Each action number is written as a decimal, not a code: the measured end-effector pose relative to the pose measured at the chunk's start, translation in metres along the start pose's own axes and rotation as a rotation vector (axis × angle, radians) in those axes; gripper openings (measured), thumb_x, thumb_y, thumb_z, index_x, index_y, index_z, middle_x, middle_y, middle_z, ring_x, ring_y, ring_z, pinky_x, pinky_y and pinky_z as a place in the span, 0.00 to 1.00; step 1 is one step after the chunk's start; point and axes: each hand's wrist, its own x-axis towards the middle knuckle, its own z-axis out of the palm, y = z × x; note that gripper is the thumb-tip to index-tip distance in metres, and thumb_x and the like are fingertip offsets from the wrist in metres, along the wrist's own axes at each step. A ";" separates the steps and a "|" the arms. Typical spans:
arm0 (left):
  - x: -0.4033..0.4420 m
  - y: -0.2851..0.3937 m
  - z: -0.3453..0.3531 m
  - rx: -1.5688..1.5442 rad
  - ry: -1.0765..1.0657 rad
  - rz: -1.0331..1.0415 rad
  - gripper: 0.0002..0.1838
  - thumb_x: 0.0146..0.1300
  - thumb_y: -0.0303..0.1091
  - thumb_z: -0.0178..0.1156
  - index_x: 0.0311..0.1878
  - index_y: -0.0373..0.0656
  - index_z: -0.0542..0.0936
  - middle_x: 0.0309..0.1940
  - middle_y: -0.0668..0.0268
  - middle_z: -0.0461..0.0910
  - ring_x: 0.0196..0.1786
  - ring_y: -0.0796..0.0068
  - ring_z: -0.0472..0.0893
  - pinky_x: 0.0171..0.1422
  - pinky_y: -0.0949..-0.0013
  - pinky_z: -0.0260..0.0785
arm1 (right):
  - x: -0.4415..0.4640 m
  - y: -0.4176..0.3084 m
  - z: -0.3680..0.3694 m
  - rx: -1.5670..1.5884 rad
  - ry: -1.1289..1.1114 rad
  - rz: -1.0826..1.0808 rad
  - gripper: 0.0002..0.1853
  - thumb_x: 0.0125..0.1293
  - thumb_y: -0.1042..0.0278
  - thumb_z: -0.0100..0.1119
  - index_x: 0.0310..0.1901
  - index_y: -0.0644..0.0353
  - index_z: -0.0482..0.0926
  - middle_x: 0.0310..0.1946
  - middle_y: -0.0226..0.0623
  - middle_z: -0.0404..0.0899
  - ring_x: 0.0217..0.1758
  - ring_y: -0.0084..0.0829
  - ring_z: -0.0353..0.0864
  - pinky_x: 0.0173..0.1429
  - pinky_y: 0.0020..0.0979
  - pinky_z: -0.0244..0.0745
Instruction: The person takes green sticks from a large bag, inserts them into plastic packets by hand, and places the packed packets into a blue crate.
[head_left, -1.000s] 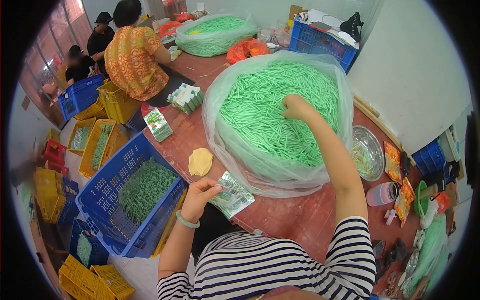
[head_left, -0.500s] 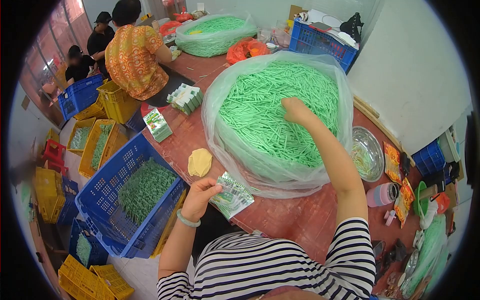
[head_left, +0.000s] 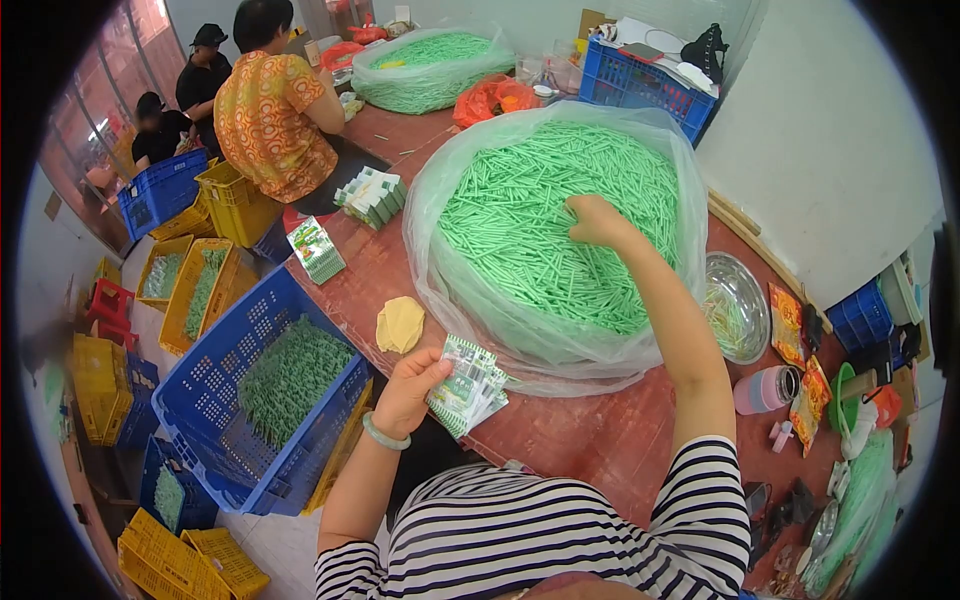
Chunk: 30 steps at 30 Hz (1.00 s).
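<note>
My left hand grips a fanned bunch of green and white printed packets over the table's near edge, thumb on top. My right hand reaches into a heap of thin green sticks. Its fingers are curled together at the surface of the heap, and whatever they pinch is hidden. A large clear plastic bag with its rim rolled outward surrounds the heap. Just beyond my left hand lies a folded yellow cloth.
Stacks of packets stand on the red table. Left of it, a blue crate holds filled green packets. To the right are a metal bowl and a pink bottle. A person in an orange patterned shirt works farther back.
The packets in my left hand have turned more upright and fanned apart, and that hand has risen slightly. My right hand stays in almost the same spot in the heap.
</note>
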 end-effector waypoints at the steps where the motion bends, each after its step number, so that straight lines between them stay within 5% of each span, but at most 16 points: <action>1: 0.000 0.000 0.002 -0.017 0.012 -0.018 0.07 0.70 0.29 0.58 0.47 0.38 0.81 0.39 0.69 0.83 0.41 0.81 0.81 0.48 0.74 0.74 | 0.000 0.003 -0.002 0.006 -0.008 0.001 0.11 0.47 0.77 0.61 0.35 0.68 0.79 0.32 0.52 0.81 0.38 0.47 0.80 0.43 0.42 0.73; 8: 0.005 -0.009 -0.003 -0.016 0.091 -0.071 0.09 0.69 0.30 0.59 0.47 0.36 0.82 0.40 0.68 0.84 0.41 0.81 0.82 0.47 0.74 0.75 | -0.001 0.014 -0.006 0.058 -0.045 -0.018 0.18 0.45 0.69 0.73 0.37 0.67 0.79 0.36 0.49 0.81 0.41 0.44 0.81 0.45 0.40 0.74; 13: 0.005 -0.013 0.000 0.316 0.184 0.080 0.08 0.68 0.29 0.60 0.44 0.35 0.83 0.35 0.68 0.85 0.37 0.84 0.80 0.43 0.76 0.72 | -0.014 0.004 -0.010 0.006 0.012 0.054 0.23 0.45 0.70 0.75 0.44 0.66 0.78 0.44 0.48 0.81 0.49 0.46 0.80 0.51 0.40 0.75; 20: 0.007 -0.046 0.004 1.348 0.243 0.638 0.07 0.60 0.27 0.63 0.41 0.39 0.85 0.30 0.63 0.84 0.32 0.68 0.81 0.41 0.68 0.73 | -0.004 0.012 0.005 -0.156 -0.015 0.105 0.21 0.46 0.73 0.73 0.44 0.65 0.77 0.42 0.51 0.81 0.48 0.50 0.79 0.52 0.43 0.75; 21: 0.008 -0.048 0.005 1.475 0.241 0.741 0.09 0.57 0.28 0.65 0.42 0.41 0.85 0.36 0.61 0.84 0.39 0.60 0.81 0.45 0.63 0.72 | -0.004 0.009 0.007 -0.172 -0.009 0.105 0.21 0.47 0.73 0.73 0.43 0.65 0.76 0.42 0.51 0.80 0.48 0.50 0.79 0.52 0.44 0.75; 24: 0.007 -0.051 0.012 1.727 0.305 0.876 0.10 0.56 0.28 0.66 0.42 0.42 0.86 0.44 0.59 0.83 0.46 0.61 0.79 0.49 0.62 0.70 | -0.004 0.004 0.006 -0.221 -0.031 0.109 0.20 0.47 0.73 0.73 0.42 0.65 0.75 0.40 0.51 0.80 0.48 0.51 0.79 0.52 0.45 0.75; 30: 0.007 -0.050 0.001 1.609 0.314 0.898 0.14 0.53 0.26 0.68 0.46 0.44 0.86 0.45 0.59 0.81 0.44 0.61 0.77 0.47 0.63 0.69 | -0.015 -0.004 0.000 -0.195 0.009 0.041 0.17 0.50 0.77 0.67 0.42 0.65 0.74 0.39 0.52 0.80 0.47 0.53 0.79 0.51 0.46 0.74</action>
